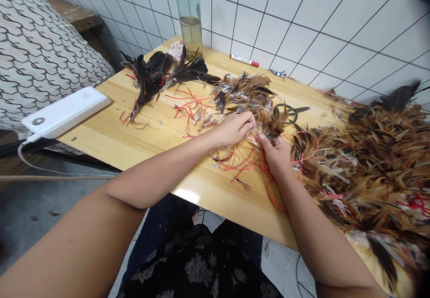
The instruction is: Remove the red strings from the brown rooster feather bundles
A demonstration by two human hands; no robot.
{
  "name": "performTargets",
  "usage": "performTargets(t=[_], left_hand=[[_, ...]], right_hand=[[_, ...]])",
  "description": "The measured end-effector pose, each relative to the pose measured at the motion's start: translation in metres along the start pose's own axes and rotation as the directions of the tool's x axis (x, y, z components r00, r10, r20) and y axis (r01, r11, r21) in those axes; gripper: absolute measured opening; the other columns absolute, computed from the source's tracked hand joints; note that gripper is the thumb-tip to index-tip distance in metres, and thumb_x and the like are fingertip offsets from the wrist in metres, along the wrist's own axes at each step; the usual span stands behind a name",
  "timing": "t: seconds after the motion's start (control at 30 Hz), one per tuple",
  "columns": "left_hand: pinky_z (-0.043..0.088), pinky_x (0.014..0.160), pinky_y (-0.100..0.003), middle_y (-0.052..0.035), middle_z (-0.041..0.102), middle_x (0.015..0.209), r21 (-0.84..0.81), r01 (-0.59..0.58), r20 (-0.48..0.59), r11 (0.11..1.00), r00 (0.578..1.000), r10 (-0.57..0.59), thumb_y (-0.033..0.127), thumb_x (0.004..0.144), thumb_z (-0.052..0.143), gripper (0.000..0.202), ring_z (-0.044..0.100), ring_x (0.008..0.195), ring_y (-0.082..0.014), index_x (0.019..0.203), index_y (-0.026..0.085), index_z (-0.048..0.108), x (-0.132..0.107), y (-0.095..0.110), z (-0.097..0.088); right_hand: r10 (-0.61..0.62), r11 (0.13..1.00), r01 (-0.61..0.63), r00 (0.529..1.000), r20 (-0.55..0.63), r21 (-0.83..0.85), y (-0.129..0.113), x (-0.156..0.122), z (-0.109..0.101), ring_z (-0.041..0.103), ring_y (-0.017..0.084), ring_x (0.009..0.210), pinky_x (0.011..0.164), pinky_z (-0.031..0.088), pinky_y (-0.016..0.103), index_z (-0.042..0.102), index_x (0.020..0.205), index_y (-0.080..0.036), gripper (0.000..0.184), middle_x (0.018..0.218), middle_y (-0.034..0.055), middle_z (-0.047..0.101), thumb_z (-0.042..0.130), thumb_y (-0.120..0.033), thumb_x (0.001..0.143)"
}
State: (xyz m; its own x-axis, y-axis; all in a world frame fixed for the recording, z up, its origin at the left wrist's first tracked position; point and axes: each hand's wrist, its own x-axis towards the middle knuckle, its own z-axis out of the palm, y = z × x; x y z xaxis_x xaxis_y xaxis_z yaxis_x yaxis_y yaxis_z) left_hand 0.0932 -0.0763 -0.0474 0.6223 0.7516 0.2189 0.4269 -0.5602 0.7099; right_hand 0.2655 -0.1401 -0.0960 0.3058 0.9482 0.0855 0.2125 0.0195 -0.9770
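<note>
My left hand (235,128) is closed in a pinch above the middle of the table; whatever its fingertips grip is too small to make out. Close beside it, my right hand (278,153) pinches a small bunch of brown feathers (276,122) between thumb and fingers. Thin red strings (240,157) lie loosely under and around both hands. Behind them is a pile of brown feather bunches (247,89). Dark-handled scissors (291,113) lie just past the feathers in my right hand.
A large heap of brown feathers (372,154) covers the right side. Black feather bunches (152,74) lie at the left, near a water bottle (190,20). A white power bank (67,112) with a cable sits at the table's left edge. A marker (244,60) lies along the tiled wall (255,11).
</note>
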Motion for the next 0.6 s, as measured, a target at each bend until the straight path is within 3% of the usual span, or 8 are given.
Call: performTargets(t=[0.1,0.3,0.6], left_hand=[[0.042,0.072,-0.023,0.0004,0.067,0.082,0.053,-0.031,0.009,0.998,0.999,0.031,0.017,0.090,0.047,0.014,0.059,0.076,-0.0115,0.088,0.016,0.061,0.0011,-0.0030,-0.0020],[0.043,0.074,-0.023,-0.0005,0.071,0.086,0.002,-0.090,0.046,0.996,0.995,0.090,0.014,0.087,0.052,0.013,0.062,0.081,-0.0121,0.088,0.016,0.065,-0.0011,-0.0018,-0.0017],[0.040,0.071,-0.024,-0.0036,0.069,0.083,0.154,-0.158,0.019,0.975,0.987,0.157,0.015,0.087,0.056,0.008,0.060,0.078,-0.0142,0.084,0.015,0.064,-0.0003,-0.0020,0.0032]], right_hand=[[0.012,1.000,-0.011,1.000,-0.006,0.029,0.0009,0.0004,-0.0001,0.068,0.023,0.085,0.086,0.054,0.042,0.070,0.089,-0.018,0.036,0.091,0.0070,0.076,0.073,-0.048,0.070],[-0.017,1.000,0.017,1.000,0.005,-0.010,0.0002,-0.0001,0.0003,0.067,0.021,0.078,0.078,0.055,0.038,0.071,0.084,-0.017,0.032,0.087,0.0070,0.076,0.073,-0.046,0.070],[-0.016,0.998,0.021,0.997,0.078,-0.066,0.0017,0.0001,0.0019,0.068,0.022,0.078,0.077,0.054,0.038,0.074,0.087,-0.018,0.033,0.087,0.0063,0.077,0.073,-0.044,0.068]])
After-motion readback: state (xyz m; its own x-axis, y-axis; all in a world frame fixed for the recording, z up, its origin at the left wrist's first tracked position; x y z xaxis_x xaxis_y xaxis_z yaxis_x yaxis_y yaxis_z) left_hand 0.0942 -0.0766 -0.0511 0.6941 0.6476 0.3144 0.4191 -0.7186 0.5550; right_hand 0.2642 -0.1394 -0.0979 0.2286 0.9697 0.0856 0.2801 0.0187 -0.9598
